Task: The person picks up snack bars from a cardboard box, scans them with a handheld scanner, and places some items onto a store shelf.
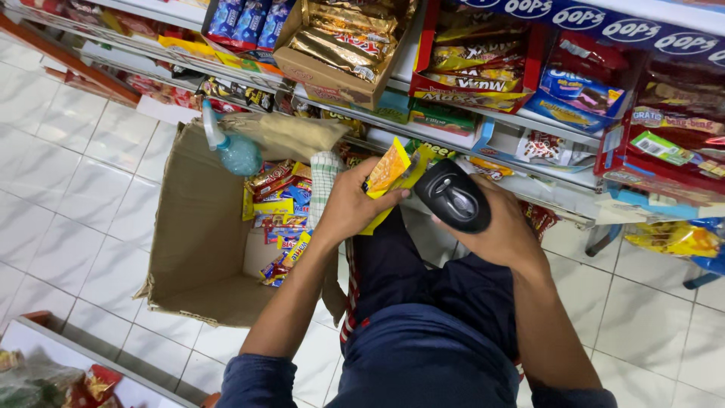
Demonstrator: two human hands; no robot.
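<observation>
At the far left I see a white tiled floor [68, 174] and, standing on it, an open cardboard box [192, 242] with a heap of bright snack packets [281, 219] in its far corner. A spray bottle [230, 147] with a blue round body rests on the box's top edge, and a checked cloth [323, 181] hangs down just beside it. My left hand [351, 204] is next, its fingers curled shut around a yellow and orange snack packet [389, 174], which it holds upright above the lap, between the box and the shelves. Just to the right, almost touching that packet, my right hand [502, 230] grips a black handheld scanner [453, 196], fingers wrapped under its body, the head of the scanner tipped toward the packet. Below both hands are dark blue trousers [430, 325]. Across the top and right run the shelves [529, 125], packed with boxes and bags of sweets and biscuits.
</observation>
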